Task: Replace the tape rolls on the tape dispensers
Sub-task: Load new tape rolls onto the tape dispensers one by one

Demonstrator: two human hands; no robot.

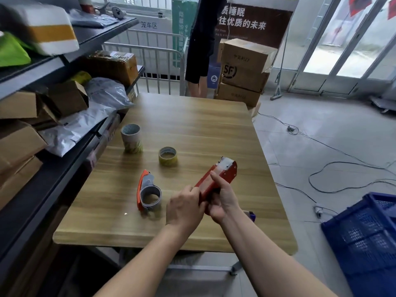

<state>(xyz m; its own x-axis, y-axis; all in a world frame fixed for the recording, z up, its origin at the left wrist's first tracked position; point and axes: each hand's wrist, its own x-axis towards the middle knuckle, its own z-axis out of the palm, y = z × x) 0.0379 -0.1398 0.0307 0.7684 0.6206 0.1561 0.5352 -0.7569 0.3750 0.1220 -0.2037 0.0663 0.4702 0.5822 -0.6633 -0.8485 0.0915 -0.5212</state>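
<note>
Red tape dispenser point(216, 179) held above the wooden bench point(192, 125), right hand point(221, 199) wrapped around it, left hand point(185, 207) pinching its near end. On the bench: orange dispenser point(147, 191), yellow roll point(168, 156), 1 stacked column of rolls point(131, 138). Grey tiled floor point(321, 133) alongside.

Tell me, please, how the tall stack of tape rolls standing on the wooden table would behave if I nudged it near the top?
The tall stack of tape rolls looks narrow for its height, so it would probably tip. Being round, its rolls could then roll across the smooth wooden table.
</note>
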